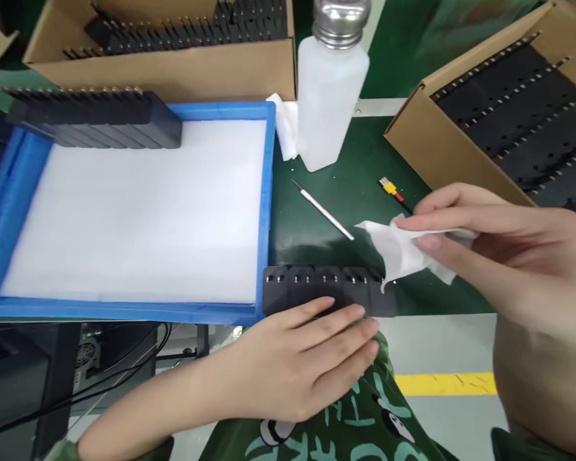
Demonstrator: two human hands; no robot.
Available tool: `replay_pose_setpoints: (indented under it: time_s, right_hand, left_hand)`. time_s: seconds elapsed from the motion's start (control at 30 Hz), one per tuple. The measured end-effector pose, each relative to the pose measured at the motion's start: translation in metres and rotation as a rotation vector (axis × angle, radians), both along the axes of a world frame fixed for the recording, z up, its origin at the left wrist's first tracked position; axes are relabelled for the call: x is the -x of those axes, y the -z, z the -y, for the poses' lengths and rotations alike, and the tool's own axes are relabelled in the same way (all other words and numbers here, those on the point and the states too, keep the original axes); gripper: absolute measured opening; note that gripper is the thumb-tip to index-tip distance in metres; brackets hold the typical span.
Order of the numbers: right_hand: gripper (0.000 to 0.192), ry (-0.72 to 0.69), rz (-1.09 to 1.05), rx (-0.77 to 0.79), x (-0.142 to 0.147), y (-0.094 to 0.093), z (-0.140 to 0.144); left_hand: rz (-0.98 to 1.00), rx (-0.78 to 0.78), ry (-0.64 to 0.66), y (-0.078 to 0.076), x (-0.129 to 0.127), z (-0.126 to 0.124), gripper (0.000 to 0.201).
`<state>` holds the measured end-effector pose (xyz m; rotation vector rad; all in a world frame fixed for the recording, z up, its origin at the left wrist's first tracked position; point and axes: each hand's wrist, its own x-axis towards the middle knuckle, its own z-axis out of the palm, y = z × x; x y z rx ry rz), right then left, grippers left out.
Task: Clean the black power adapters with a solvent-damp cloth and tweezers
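A row of several black plug adapters (312,285) lies side by side at the front edge of the green table. My left hand (297,365) rests flat against the row's near side, fingers pressing on the parts. My right hand (499,250) pinches a white wipe cloth (400,253), whose lower corner touches the right end of the row. A blue tray (269,192) lined with white foam stands to the left, with another row of black adapters (96,118) at its far left corner.
A translucent solvent bottle (329,89) with a metal cap stands behind, a white cloth (284,128) beside it. A thin metal pick (322,210) and a small yellow-red connector (390,187) lie on the table. Cardboard boxes of black parts sit at the back (173,64) and the right (441,147).
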<state>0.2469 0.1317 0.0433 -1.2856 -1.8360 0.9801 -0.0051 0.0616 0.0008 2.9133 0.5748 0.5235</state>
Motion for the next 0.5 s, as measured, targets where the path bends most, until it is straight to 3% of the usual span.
replay_pose_setpoints:
  time_s: [0.17, 0.3, 0.4, 0.5]
  right_hand:
    - [0.026, -0.564, 0.116, -0.083, 0.054, 0.002, -0.042]
    - [0.027, -0.864, 0.187, -0.021, 0.1, 0.015, -0.054]
    - [0.029, -0.97, 0.317, 0.073, 0.11, 0.023, -0.055]
    - [0.026, -0.958, 0.398, 0.16, 0.096, 0.027, -0.054]
  left_hand:
    - [-0.126, -0.092, 0.11, 0.005, 0.003, -0.026, 0.04]
    - [-0.2, -0.163, 0.121, 0.011, 0.006, -0.032, 0.045]
    - [-0.226, -0.173, 0.116, 0.013, 0.005, -0.031, 0.046]
    - [-0.22, -0.126, 0.096, 0.014, 0.003, -0.03, 0.048]
